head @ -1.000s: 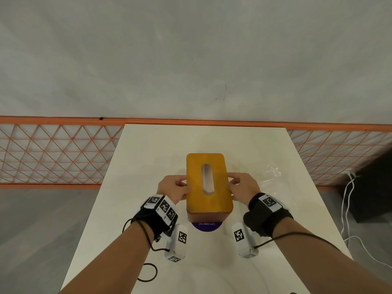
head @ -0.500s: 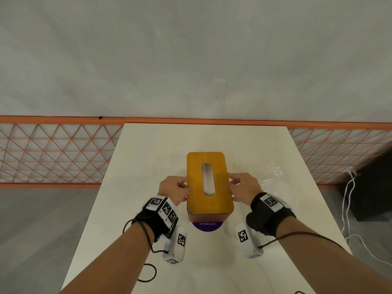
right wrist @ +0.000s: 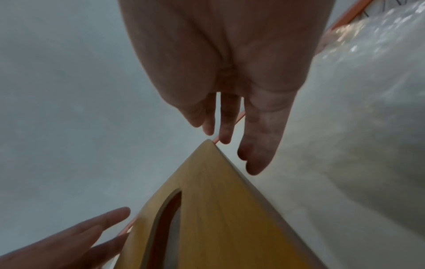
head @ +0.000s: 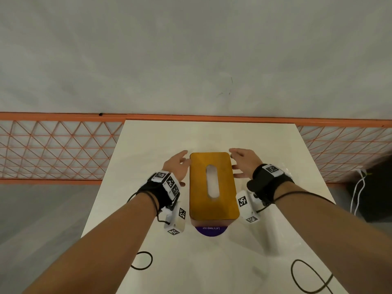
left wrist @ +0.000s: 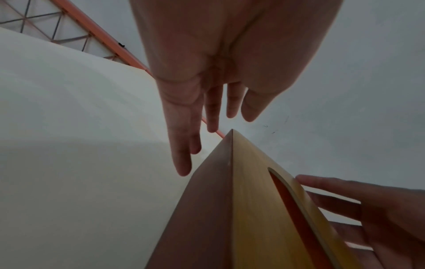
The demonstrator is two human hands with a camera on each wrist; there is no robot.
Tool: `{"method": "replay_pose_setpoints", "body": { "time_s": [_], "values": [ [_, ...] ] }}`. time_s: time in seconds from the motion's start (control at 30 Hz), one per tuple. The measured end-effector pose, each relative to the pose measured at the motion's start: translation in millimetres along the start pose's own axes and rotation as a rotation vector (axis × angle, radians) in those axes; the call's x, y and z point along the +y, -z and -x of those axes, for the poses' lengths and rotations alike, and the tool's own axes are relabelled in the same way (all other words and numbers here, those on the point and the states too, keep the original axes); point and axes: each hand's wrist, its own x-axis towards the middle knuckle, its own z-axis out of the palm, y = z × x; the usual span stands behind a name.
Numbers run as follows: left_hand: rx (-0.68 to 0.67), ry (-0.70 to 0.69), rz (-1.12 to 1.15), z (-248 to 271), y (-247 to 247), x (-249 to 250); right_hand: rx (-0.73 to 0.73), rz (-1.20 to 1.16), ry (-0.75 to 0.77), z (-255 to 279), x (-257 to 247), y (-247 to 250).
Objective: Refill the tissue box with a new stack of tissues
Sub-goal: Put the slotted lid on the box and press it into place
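Note:
A wooden tissue box (head: 199,187) with a long oval slot in its top stands in the middle of the white table (head: 159,141). White shows through the slot. A purple printed piece (head: 210,230) sticks out from under its near end. My left hand (head: 178,164) is beside the box's far left corner and my right hand (head: 241,164) beside its far right corner. Both hold nothing. In the left wrist view the left hand (left wrist: 207,109) has straight fingers just clear of the box (left wrist: 253,209). The right wrist view shows the right hand (right wrist: 230,109) the same way by the box (right wrist: 218,209).
Crinkled clear plastic (right wrist: 368,91) lies on the table to the right of the box. Black cable loops (head: 142,261) rest near the table's front. An orange mesh fence (head: 59,149) runs behind the table, and white cords (head: 358,187) hang at the far right.
Both hands have let go of the box's sides, straightened their fingers and moved forward to its far corners. The box stays put.

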Motion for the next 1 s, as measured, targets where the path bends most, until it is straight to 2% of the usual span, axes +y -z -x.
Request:
{"method": "replay_pose_setpoints", "body": {
  "time_s": [0.17,0.57,0.73,0.83,1.0],
  "values": [
    [-0.069,0.074,0.051,-16.5,-6.7,1.7,-0.081,-0.072,-0.057,-14.7,-5.8,-4.0],
    [-0.121,0.056,0.082,-32.8,-1.5,-9.5,-0.101,-0.148,-0.077,-31.0,5.0,9.9],
    [-0.148,0.108,0.122,-34.4,-1.7,-8.6,-0.297,-0.136,-0.197,-34.3,1.8,10.9],
    [-0.173,0.092,0.014,-33.8,-7.8,-8.9,-0.386,-0.186,-0.268,-36.6,5.3,10.3],
    [-0.194,0.047,-0.103,-36.5,-10.5,-9.3,-0.404,-0.209,-0.268,-41.3,7.9,14.5]
  ]
}}
